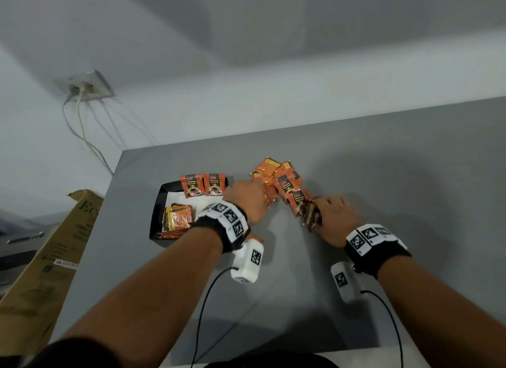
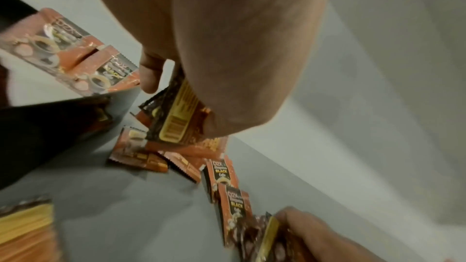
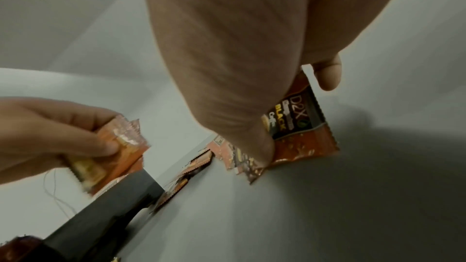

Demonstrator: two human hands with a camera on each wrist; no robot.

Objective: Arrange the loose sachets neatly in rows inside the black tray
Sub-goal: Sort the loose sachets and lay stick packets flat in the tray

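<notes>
A black tray (image 1: 156, 215) sits on the grey table's left side. Two orange-and-black coffee sachets (image 1: 203, 184) stand against its far wall, and a stack of sachets (image 1: 178, 219) lies at its near end. A loose pile of sachets (image 1: 279, 177) lies just right of the tray. My left hand (image 1: 247, 199) pinches a sachet (image 2: 174, 117) at the pile's left edge, beside the tray's corner (image 2: 50, 123). To the right, my right hand (image 1: 332, 217) grips a small bunch of sachets (image 3: 297, 127) against the table at the pile's near edge.
A cardboard box (image 1: 54, 255) leans beside the table's left edge. A wall socket (image 1: 85, 88) with cables hangs on the wall behind. Bare grey tabletop (image 1: 397, 176) stretches to the right and toward me.
</notes>
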